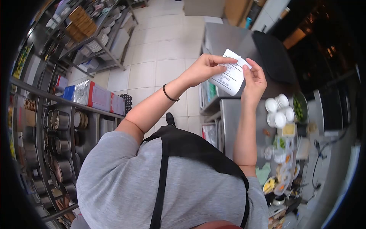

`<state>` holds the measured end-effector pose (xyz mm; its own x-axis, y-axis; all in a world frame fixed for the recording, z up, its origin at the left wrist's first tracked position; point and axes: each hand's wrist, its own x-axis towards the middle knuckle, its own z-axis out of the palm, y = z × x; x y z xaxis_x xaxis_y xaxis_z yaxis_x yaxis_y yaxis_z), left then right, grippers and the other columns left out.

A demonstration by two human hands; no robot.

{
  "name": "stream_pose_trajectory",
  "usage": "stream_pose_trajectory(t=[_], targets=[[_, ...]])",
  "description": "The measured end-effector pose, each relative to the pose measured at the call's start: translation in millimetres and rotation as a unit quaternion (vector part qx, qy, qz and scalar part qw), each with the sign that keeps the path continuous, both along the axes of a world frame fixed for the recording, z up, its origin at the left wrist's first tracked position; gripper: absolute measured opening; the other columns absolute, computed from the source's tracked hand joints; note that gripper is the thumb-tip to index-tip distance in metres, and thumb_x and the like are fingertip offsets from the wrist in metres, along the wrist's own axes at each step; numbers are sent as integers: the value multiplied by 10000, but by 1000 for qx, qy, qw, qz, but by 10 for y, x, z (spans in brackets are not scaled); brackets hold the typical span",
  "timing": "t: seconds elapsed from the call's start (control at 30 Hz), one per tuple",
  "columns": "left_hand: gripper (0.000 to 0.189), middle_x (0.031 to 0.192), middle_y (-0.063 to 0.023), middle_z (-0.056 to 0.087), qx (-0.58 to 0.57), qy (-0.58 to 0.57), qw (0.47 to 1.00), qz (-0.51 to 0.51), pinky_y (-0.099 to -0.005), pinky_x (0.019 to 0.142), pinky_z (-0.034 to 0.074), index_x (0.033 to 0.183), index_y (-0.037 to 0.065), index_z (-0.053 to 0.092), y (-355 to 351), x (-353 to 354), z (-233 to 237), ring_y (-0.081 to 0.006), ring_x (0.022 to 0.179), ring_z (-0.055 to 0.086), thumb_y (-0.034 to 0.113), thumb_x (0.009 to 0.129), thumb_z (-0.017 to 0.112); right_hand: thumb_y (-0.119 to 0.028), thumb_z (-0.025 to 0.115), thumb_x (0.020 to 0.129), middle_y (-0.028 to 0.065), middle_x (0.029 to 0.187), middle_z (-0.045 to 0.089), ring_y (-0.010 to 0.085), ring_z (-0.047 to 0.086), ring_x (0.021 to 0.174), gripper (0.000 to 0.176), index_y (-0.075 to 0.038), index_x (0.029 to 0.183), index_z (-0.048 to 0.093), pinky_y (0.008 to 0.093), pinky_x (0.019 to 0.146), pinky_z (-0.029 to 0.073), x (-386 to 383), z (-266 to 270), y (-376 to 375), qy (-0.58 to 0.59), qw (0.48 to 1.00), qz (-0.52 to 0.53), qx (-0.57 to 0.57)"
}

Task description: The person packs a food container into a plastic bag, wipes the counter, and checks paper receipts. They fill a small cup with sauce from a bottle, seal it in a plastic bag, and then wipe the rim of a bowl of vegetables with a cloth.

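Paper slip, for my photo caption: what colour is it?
The paper slip is white with dark print, best seen in the head view.

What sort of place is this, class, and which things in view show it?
Probably a commercial kitchen: there is a steel worktop, round metal containers are kept at the left side, and the person wears a black apron.

To your right: steel counter (230, 121), white containers (280, 119) clustered beside a bowl (306, 110) of green produce (298, 108). To your left: red-edged tins (97, 95) by metal shelving (42, 90).
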<state>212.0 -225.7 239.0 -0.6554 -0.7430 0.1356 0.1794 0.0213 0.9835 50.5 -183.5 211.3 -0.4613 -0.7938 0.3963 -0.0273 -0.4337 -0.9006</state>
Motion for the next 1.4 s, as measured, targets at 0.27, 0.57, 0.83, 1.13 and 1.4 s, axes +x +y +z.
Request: stream_pose_trajectory(t=[0.27,0.57,0.83,1.13,1.4], targets=[[398,1073,-77,577,-75,8,984,160,-250,795,443,1165,79,545,-1637,1596,12,-120,934,533,-7,776,522,16,582,784,30,986,544,61,508,793,254,-12,1035,602,188,607,426,1567,16,-1853,77,975,205,-36],[390,1066,-77,572,-169,-42,930,323,-251,789,438,1188,32,511,-3608,2792,-63,-116,944,518,25,798,519,52,522,795,66,1027,574,63,492,776,290,-47,1052,614,181,604,405,2693,18,-4134,131,951,277,-47],[291,1001,-89,589,-184,-167,748,616,-244,642,493,1076,27,572,-5134,4008,-462,-129,799,556,30,786,547,46,509,791,66,1050,548,92,496,843,311,-40,1076,599,194,725,395,3275,-38,-6355,78,908,411,17],[233,688,-151,621,212,-602,593,491,-400,672,491,800,41,641,-4091,5817,-3979,-320,704,616,248,726,562,83,456,789,104,1058,588,154,558,899,319,-41,1037,613,221,766,406,5469,-96,-8480,121,855,487,-128],[352,907,-135,631,510,-548,536,390,-360,694,487,877,35,646,-3706,6427,-4648,-236,813,610,332,689,666,95,468,744,56,918,590,114,513,724,345,-68,996,639,205,633,394,7643,379,-10052,138,839,479,-220]])
